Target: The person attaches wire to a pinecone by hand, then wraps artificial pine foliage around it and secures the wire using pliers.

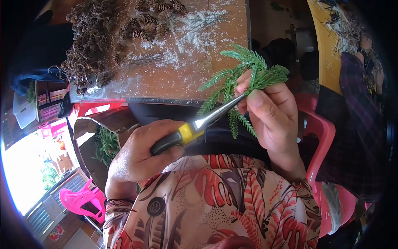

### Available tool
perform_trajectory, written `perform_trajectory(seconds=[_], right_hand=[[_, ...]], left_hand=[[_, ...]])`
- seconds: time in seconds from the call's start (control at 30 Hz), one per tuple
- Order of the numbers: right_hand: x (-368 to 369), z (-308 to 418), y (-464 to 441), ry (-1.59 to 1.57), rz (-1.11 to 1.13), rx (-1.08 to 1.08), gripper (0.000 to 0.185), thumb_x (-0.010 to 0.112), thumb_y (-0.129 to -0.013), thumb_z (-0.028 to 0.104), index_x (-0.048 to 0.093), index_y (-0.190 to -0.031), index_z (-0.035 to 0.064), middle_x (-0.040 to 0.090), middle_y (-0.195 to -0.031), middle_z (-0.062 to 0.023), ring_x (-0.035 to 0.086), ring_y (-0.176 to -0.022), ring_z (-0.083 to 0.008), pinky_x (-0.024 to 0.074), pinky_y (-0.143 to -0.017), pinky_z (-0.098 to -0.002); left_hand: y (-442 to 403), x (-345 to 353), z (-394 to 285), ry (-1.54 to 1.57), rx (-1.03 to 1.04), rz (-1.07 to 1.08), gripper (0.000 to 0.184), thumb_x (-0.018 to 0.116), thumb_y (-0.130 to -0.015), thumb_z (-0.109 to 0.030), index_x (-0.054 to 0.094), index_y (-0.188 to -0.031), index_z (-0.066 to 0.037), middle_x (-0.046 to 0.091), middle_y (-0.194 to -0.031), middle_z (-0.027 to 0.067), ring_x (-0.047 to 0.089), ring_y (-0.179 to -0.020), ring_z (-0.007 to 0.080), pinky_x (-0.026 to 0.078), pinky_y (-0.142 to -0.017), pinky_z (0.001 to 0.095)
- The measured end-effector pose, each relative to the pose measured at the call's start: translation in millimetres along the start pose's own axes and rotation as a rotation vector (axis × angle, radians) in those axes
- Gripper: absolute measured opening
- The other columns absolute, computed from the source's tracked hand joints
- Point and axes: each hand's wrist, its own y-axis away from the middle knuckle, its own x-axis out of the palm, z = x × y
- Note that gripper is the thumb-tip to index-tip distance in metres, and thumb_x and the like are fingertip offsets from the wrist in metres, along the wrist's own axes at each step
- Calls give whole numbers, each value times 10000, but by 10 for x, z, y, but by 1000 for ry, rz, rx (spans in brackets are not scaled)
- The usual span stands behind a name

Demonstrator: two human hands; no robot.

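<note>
My left hand (143, 151) is wrapped round the black and yellow handles of long-nose pliers (217, 114). The pliers' tip reaches the middle of a green artificial pine sprig (259, 68), close to my right thumb. My right hand (273, 112) pinches the sprig at its centre between thumb and fingers, and its needled branches spread out around the fingertips. Whether the jaws grip a stem or wire there is too small to tell. Both hands are held in front of my patterned shirt, near the table's front edge.
On the wooden table (137, 85) lie a heap of pine cones with wires (93, 41), loose cones (151, 20) and white flakes (199, 29). A cardboard box of green sprigs (107, 145) stands at left. A pink chair (325, 143) and another person's plaid sleeve (356, 91) are at right.
</note>
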Motion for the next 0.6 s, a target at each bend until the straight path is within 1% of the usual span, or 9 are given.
perform_trajectory(seconds=[0.17, 0.27, 0.37, 0.4, 0.5, 0.6], right_hand=[[-13, -2, -9, 6, 22, 20, 217, 498, -849, 146, 521, -983, -23, 508, -964, -91, 477, -747, -95, 398, -679, -229], [-2, -2, -25, -69, 11, 52, 232, 494, -846, 137, 507, -1002, -34, 508, -962, -95, 482, -750, -94, 410, -693, -232], [8, 42, -29, -107, -5, 105, 245, 492, -842, 128, 493, -1018, -41, 509, -962, -98, 489, -758, -97, 418, -708, -238], [8, 48, -30, -126, -11, 132, 252, 490, -840, 124, 486, -1027, -45, 510, -962, -99, 493, -761, -99, 422, -715, -241], [-10, 41, -39, -155, 15, 131, 267, 494, -833, 125, 478, -1035, -49, 511, -960, -101, 502, -767, -103, 427, -723, -242], [-26, 25, -36, -163, 23, 130, 277, 498, -829, 128, 473, -1041, -49, 510, -964, -102, 508, -769, -105, 430, -724, -244]], left_hand=[[-3, 22, 9, -55, 34, -10, 342, 611, -710, -53, 509, -1025, 35, 564, -880, 144, 575, -780, 265, 436, -685, 309], [1, 43, -16, -67, 73, -28, 339, 607, -711, -50, 510, -1024, 34, 564, -880, 141, 576, -781, 260, 437, -686, 305], [23, 58, -87, 64, -122, -68, 345, 602, -722, -49, 509, -1044, 33, 574, -891, 127, 577, -791, 216, 437, -692, 291], [28, 63, -70, 64, -122, -66, 345, 602, -722, -49, 509, -1044, 33, 574, -891, 127, 577, -791, 216, 437, -692, 291], [43, 78, 26, 235, -81, -69, 355, 590, -743, -44, 501, -1077, 37, 586, -913, 105, 564, -834, 159, 434, -720, 265], [17, 81, 15, 277, -97, -36, 360, 581, -756, -40, 494, -1095, 42, 588, -931, 97, 553, -857, 139, 429, -741, 250]])
